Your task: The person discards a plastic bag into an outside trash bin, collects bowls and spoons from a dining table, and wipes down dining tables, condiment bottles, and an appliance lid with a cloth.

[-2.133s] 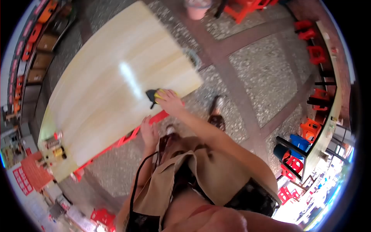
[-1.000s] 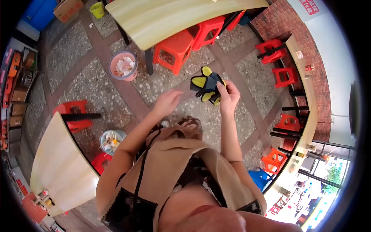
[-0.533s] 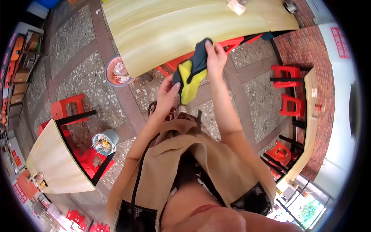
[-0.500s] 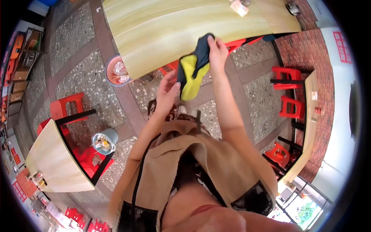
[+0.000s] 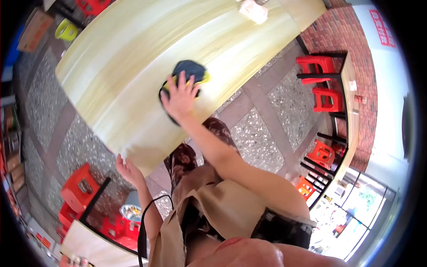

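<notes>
Right hand point(image 5: 180, 99): palm down, fingers spread wide over a dark grey-and-yellow cloth point(image 5: 189, 68). Cloth lies bunched on the pale wood-patterned tabletop point(image 5: 120, 89), inward from the near edge, apart from the left edge. Left hand point(image 5: 130, 171): fingers loosely extended and parted, beside the tabletop's near left corner; contact with the edge cannot be told. White packet point(image 5: 254, 12) on the tabletop, toward its right end. Yellow-green bucket point(image 5: 66, 30) on the floor, outside the far left corner.
</notes>
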Demonstrator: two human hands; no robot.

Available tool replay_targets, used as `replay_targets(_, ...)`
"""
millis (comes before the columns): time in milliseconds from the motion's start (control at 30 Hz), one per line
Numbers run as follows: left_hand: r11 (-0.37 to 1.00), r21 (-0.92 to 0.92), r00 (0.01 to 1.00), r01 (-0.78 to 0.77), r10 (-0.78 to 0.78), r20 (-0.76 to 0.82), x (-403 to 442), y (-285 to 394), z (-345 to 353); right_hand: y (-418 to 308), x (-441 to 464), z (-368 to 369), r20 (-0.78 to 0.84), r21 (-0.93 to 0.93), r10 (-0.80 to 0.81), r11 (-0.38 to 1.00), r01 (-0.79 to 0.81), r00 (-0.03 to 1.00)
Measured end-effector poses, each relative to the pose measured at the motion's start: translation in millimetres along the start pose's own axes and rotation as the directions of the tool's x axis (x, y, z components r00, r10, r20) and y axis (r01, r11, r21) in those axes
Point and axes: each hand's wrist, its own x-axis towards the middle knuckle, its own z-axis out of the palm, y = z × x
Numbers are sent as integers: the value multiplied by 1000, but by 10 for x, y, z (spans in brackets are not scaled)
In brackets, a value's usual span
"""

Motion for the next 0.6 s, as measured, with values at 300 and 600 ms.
replay_targets(300, 675, -152, 603, -722, 721, 343, 456, 2746, 2799, 1759, 729, -449, -1, 261, -411, 880, 397, 911)
replay_targets(600, 358, 13, 337, -933, 863, 377, 637, 4234, 5728, 5986, 3696, -1367, -339, -274, 248, 897, -348, 908)
